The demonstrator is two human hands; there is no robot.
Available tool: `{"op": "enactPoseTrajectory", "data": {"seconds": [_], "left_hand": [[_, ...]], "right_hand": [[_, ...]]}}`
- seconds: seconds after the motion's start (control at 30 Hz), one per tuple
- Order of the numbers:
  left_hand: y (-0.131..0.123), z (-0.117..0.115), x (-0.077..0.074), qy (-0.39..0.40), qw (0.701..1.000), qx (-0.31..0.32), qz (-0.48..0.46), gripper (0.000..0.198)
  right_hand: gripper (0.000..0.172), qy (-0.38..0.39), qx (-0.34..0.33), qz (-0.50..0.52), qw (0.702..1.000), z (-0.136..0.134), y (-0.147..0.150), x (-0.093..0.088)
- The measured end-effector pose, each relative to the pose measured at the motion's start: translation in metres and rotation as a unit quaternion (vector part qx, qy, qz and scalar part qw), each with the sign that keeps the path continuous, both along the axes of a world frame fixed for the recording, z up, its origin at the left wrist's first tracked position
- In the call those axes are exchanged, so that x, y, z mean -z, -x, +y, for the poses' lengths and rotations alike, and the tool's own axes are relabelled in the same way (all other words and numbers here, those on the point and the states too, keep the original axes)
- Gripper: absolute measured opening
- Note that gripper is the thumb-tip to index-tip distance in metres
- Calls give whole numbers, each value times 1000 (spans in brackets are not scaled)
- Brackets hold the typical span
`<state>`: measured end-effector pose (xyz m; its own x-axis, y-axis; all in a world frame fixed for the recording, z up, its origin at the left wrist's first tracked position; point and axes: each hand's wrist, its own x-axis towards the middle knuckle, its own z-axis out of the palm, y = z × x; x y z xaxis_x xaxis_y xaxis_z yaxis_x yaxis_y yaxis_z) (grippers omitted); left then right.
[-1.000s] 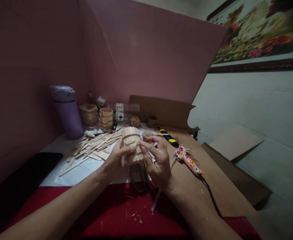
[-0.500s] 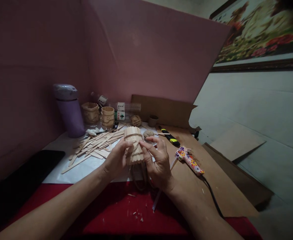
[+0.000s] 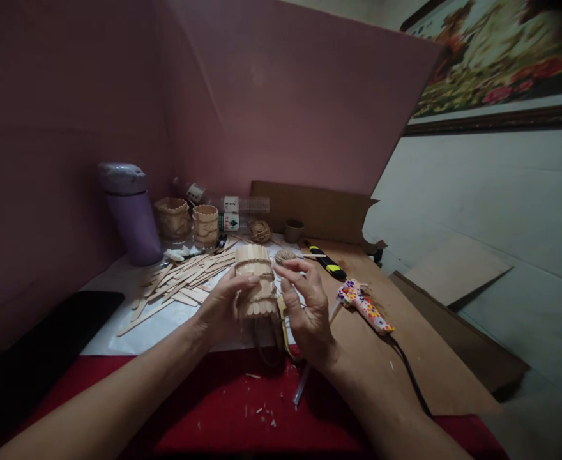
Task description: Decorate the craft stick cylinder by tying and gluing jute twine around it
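My left hand [image 3: 218,300] is wrapped round a small cup made of wooden craft sticks [image 3: 253,281], its thumb across the near side. Rows of twisted twine circle the cup near its top and lower down. At the cup's right edge is my right hand [image 3: 307,306], thumb and forefinger brought together; whether twine is pinched there is too small to tell. Below the cup, partly hidden by my right hand, lie a dark loop and a yellow-edged handle [image 3: 287,332]. A ball of twine [image 3: 285,256] sits just behind my right fingers.
Loose craft sticks [image 3: 189,275] are heaped at left. Behind them stand two finished-looking stick cups [image 3: 206,227], a purple bottle [image 3: 131,217] and plastic bottles [image 3: 247,205]. At right are a utility knife [image 3: 326,260] and a flowered glue gun [image 3: 364,306] on cardboard [image 3: 405,358].
The cup has turned in my left hand, and its lower twine shows more plainly. My right fingers have drawn back from its front to its right edge, uncovering the yellow-edged handle.
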<state>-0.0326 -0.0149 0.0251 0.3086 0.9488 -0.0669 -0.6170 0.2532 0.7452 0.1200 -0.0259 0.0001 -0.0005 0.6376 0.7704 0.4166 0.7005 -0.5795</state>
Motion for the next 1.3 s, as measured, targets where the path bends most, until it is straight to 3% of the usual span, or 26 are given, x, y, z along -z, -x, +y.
{"op": "enactPoseTrajectory", "data": {"seconds": [0.13, 0.23, 0.37, 0.5, 0.63, 0.83, 1.0, 1.07, 1.17, 1.3], "left_hand": [[6, 1, -2, 28, 999, 38, -7, 32], [10, 4, -1, 34, 999, 26, -9, 33], [13, 8, 1, 25, 999, 10, -27, 31], [9, 10, 3, -8, 999, -48, -23, 34], [4, 9, 6, -50, 997, -58, -28, 41], [3, 9, 4, -52, 997, -43, -26, 49], [12, 21, 3, -60, 978, -186, 71, 67], [19, 27, 3, -73, 967, -209, 124, 80], [27, 33, 3, -93, 963, -126, 219, 79], [31, 34, 3, -95, 944, -79, 306, 86]], "right_hand": [[25, 39, 8, 69, 997, 4, -1, -3], [30, 88, -10, 79, 993, 1, 2, -2], [54, 146, -42, 65, 986, -6, 8, 3], [75, 220, -100, 89, 966, -4, 13, 9], [69, 256, -160, 160, 940, 5, 17, 13], [68, 280, -108, 203, 932, 14, 14, 13], [73, 301, -60, 186, 933, 16, 6, 7], [75, 307, -48, 186, 932, 17, 3, 5], [75, 308, -47, 187, 932, 18, 0, 4], [74, 313, -66, 191, 928, 21, -2, 4]]}}
